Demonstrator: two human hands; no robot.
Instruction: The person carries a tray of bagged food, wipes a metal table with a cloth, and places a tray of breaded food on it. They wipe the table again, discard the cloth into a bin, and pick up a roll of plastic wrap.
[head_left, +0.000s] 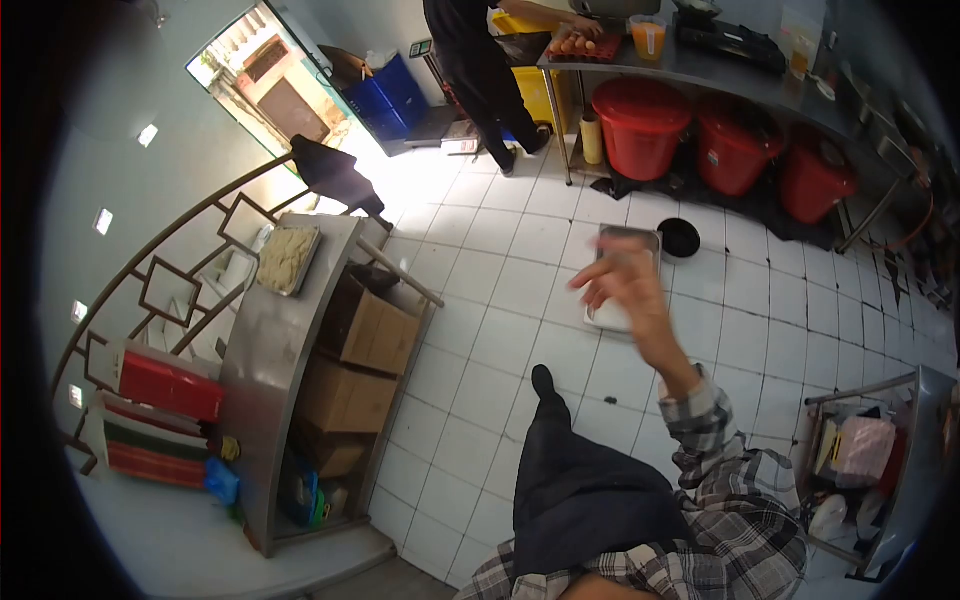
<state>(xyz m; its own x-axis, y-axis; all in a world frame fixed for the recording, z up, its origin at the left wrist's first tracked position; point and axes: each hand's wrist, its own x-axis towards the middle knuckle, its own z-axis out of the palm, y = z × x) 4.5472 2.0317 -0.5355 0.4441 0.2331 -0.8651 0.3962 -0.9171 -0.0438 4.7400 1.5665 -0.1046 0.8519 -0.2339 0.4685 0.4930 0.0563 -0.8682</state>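
My right hand (628,287) is raised in front of me, blurred by motion, its fingers apart with nothing in them. Behind it in view, a metal tray (608,318) lies on the tiled floor, partly hidden by the hand. Beside that tray is a round black bowl or pan (679,238). A plaid sleeve (700,420) covers my right arm. My left hand does not show. Away to the left, a tray of pale dough-like food (288,258) rests on a steel counter (265,350).
A person in dark clothes (470,75) stands at a steel table (600,68) holding eggs (572,45) and an orange-filled jug (648,38). Red lidded bins (640,130) stand beneath. Cardboard boxes (350,395) fill the counter's shelves. A cart (920,440) is at right.
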